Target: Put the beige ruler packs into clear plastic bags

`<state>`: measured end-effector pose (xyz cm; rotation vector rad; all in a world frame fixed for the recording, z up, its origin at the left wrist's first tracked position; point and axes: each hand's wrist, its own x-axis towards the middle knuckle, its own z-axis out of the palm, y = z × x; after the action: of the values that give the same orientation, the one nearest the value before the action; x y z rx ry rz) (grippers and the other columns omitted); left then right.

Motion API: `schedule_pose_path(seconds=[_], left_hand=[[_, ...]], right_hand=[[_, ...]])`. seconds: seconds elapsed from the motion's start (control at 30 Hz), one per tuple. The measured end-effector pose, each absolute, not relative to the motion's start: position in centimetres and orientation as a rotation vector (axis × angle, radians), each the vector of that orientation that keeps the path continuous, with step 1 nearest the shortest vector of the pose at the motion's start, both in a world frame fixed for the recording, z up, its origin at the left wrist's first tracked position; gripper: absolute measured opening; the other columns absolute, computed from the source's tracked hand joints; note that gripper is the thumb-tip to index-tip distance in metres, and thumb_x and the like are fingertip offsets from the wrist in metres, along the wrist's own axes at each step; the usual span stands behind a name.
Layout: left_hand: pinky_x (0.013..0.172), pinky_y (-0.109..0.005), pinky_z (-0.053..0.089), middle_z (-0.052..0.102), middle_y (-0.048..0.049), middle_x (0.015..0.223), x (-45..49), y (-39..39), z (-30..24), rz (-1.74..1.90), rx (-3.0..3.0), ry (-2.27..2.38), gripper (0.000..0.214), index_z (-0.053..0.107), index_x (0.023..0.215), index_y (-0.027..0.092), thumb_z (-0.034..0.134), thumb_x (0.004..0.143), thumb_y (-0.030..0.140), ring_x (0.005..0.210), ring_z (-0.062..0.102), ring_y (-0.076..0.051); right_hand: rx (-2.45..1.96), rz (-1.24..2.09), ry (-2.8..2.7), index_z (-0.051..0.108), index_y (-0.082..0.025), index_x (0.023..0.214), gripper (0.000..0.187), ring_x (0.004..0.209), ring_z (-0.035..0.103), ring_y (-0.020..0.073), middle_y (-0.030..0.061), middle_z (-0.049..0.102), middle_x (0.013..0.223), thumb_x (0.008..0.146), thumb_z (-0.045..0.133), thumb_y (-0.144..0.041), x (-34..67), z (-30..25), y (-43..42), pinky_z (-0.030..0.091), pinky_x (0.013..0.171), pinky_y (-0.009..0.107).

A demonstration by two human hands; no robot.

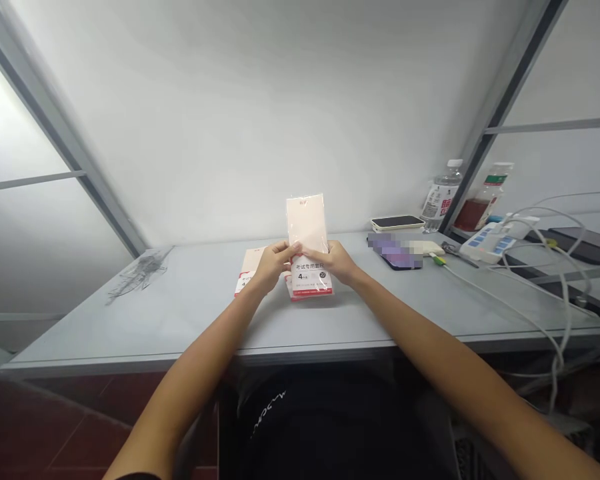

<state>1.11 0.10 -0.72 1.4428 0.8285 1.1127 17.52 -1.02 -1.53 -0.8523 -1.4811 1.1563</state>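
Your left hand (271,267) and right hand (333,261) grip a cellophane-wrapped paper packet (307,223) upright, fingers closed, above the middle of the desk (180,300).

A mosaic blur (395,251) covered an object on the right of the desk, so what lay beneath could not be told. At lower centre, the left hand (273,267) and right hand (333,261) hid part of the wrapped packet (310,280), and most of its print was too small to read. A second packet (245,277) lay largely behind the left hand. A dark flat device (575,243) ran off the right edge, and a bottle (490,193) stood partly behind a metal frame post (501,113).
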Motion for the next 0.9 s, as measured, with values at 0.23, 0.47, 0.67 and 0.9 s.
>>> schedule_pose_path(seconds=[0.23,0.47,0.67,0.9], left_hand=[[0.065,-0.026,0.046,0.061,-0.0048,0.077,0.8,0.6,-0.8,1.084,1.416,0.819,0.031,0.064,0.077,0.014,0.065,0.069,0.044,0.072,0.057,-0.014],[0.070,-0.029,0.046,0.060,-0.0037,0.070,0.8,0.4,-0.6,1.063,1.457,0.791,0.030,0.064,0.072,0.013,0.066,0.068,0.042,0.071,0.057,-0.014],[0.059,-0.027,0.044,0.057,-0.0026,0.064,1.1,0.7,-1.2,1.094,1.505,0.888,0.032,0.059,0.068,0.013,0.062,0.070,0.045,0.062,0.054,-0.013],[0.049,-0.023,0.037,0.061,-0.0042,0.067,-0.3,1.7,-1.2,1.137,1.809,1.471,0.036,0.053,0.066,0.017,0.047,0.079,0.051,0.055,0.053,-0.013]], right_hand=[[-0.885,1.127,-1.535,0.068,-0.012,0.090,0.036,0.078,0.065,0.0247,0.0096,0.070,0.086,0.068,0.067,-0.041,17.6,-2.0,-0.7,0.051,0.066,0.034],[-0.915,1.089,-1.580,0.067,-0.011,0.089,0.035,0.078,0.065,0.0242,0.0100,0.069,0.086,0.070,0.066,-0.041,17.6,-1.8,-0.9,0.051,0.065,0.033],[-0.935,1.070,-1.623,0.066,-0.012,0.090,0.035,0.080,0.065,0.0224,0.0092,0.069,0.088,0.071,0.065,-0.041,17.3,-2.0,-0.9,0.051,0.067,0.031],[-1.143,1.101,-1.642,0.057,-0.014,0.097,0.037,0.051,0.058,0.0135,0.0048,0.066,0.068,0.076,0.061,-0.044,17.6,-2.6,0.2,0.044,0.041,0.022]])
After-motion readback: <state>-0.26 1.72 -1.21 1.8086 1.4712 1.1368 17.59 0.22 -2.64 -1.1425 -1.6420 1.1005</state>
